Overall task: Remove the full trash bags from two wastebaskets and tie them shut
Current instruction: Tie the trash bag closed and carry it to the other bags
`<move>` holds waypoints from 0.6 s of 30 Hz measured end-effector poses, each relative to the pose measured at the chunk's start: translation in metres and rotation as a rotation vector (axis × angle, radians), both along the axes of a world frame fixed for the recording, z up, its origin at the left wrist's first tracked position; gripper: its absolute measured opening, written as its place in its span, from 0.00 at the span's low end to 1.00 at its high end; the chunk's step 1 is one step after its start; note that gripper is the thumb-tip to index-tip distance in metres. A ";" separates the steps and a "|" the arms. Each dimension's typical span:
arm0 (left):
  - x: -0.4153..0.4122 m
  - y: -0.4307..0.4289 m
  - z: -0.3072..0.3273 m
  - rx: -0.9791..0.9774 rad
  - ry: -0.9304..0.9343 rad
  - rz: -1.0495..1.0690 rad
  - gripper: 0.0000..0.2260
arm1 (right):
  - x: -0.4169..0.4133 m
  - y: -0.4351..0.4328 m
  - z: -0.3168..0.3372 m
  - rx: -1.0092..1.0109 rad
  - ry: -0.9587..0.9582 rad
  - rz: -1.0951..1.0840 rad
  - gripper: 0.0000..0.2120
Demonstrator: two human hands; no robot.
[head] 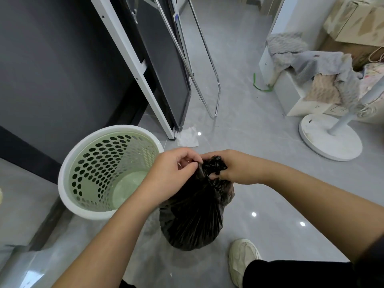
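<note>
Left of centre on the floor (270,183) stands a perforated green wastebasket (63,173). Beside it the left grip (172,173) pinches the gathered neck of the black trash bag (193,221); the right grip (234,167) clasps that neck opposite, the bag bulging beneath both.

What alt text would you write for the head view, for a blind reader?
The left hand and right hand grip the bunched neck of a full black trash bag. An empty green wastebasket stands beside it on the grey floor.

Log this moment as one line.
stage: tying | black bag: out of wastebasket | left hand: pinches neck | right hand: grips neck
</note>
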State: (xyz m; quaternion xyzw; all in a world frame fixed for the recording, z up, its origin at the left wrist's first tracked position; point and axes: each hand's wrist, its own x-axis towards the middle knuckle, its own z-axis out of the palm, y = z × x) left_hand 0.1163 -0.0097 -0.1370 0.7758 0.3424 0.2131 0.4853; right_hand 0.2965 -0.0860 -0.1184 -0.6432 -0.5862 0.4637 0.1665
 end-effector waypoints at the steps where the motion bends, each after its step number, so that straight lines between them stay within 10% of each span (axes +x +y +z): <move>1: -0.003 0.002 -0.001 0.067 0.042 0.028 0.09 | 0.002 0.000 0.002 -0.004 -0.025 -0.016 0.25; 8: -0.018 0.015 -0.017 0.308 0.317 -0.034 0.08 | 0.013 -0.007 0.016 0.110 -0.333 -0.033 0.05; 18: -0.004 0.000 -0.029 0.516 0.453 -0.426 0.12 | 0.017 -0.005 0.018 0.194 -0.436 -0.019 0.09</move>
